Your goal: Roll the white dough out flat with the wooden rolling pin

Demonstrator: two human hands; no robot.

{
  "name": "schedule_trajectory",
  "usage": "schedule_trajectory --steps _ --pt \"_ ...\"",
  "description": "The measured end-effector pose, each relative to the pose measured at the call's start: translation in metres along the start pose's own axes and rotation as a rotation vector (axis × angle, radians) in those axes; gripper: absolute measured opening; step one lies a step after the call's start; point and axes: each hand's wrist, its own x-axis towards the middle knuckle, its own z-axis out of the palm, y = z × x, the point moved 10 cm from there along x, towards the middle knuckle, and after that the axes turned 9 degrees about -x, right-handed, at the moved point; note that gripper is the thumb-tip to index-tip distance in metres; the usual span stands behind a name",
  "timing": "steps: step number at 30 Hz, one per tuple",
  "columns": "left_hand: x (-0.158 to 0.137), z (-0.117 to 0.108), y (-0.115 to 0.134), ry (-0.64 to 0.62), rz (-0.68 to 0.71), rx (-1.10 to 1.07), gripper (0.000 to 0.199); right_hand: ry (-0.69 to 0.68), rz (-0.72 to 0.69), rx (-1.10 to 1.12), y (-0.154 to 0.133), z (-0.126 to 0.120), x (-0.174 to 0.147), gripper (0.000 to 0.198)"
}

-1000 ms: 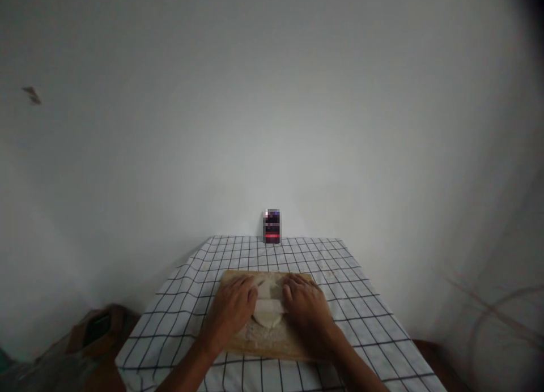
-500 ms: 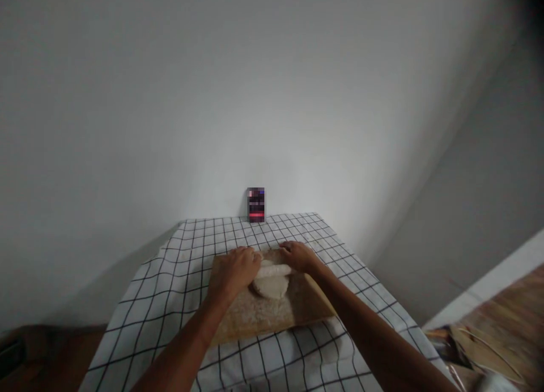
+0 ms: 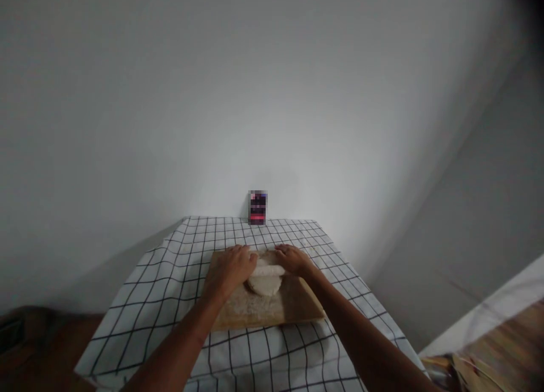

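Note:
A pale, flour-dusted rolling pin (image 3: 269,271) lies crosswise over a flat round of dough (image 3: 264,286). The dough rests on a floured wooden board (image 3: 259,314). My left hand (image 3: 239,264) is closed over the pin's left end, its fingers pointing away from me. At the right end, my right hand (image 3: 294,259) holds the pin in the same way, with the fingers bent over it. Both hands cover the pin's ends, and the far part of the dough is partly hidden behind the pin.
A white tablecloth with black grid lines (image 3: 161,295) covers the table. Against the white wall (image 3: 272,97) at its far edge stands a small dark pixelated rectangle (image 3: 258,208). Brownish items (image 3: 471,375) lie on the floor at lower right.
The whole view has tilted and shifted slightly, so the board appears turned a little. Both hands stay on the rolling pin, which has moved only slightly over the dough.

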Motion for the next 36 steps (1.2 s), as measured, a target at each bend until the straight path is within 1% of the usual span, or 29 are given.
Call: schedule_trajectory --steps 3,8,11,14,17,20,23,27,29,32,36 --pt "0.002 0.001 0.002 -0.017 0.015 0.056 0.029 -0.043 0.002 0.075 0.001 0.004 0.006 0.047" --pt "-0.002 0.001 0.001 0.051 0.055 0.098 0.023 -0.015 0.015 0.089 -0.003 -0.005 -0.005 0.048" --pt "-0.007 0.003 0.003 0.044 0.073 0.114 0.024 -0.003 0.04 0.094 -0.005 -0.008 -0.018 0.049" --pt "-0.016 0.004 0.008 0.031 0.111 0.125 0.027 0.036 0.065 0.091 -0.006 -0.013 -0.032 0.048" --pt "-0.029 -0.001 0.015 0.086 0.156 0.125 0.031 0.077 0.065 0.05 -0.011 -0.021 -0.048 0.046" --pt "-0.043 -0.005 0.019 0.139 0.149 0.094 0.033 0.101 0.051 0.019 -0.019 -0.027 -0.068 0.047" --pt "-0.056 -0.006 0.021 0.174 0.136 0.085 0.037 0.135 0.071 0.014 -0.025 -0.033 -0.089 0.045" --pt "-0.069 -0.004 0.023 0.227 0.187 0.086 0.04 0.162 0.1 -0.006 -0.031 -0.037 -0.106 0.043" --pt "-0.069 -0.002 0.022 0.236 0.191 0.086 0.039 0.164 0.109 -0.011 -0.031 -0.039 -0.107 0.044" --pt "-0.062 0.0 0.019 0.228 0.163 0.101 0.037 0.154 0.09 -0.003 -0.029 -0.039 -0.1 0.044" --pt "-0.045 0.002 0.019 0.149 0.16 0.138 0.035 0.154 0.116 0.045 -0.018 -0.037 -0.078 0.049"
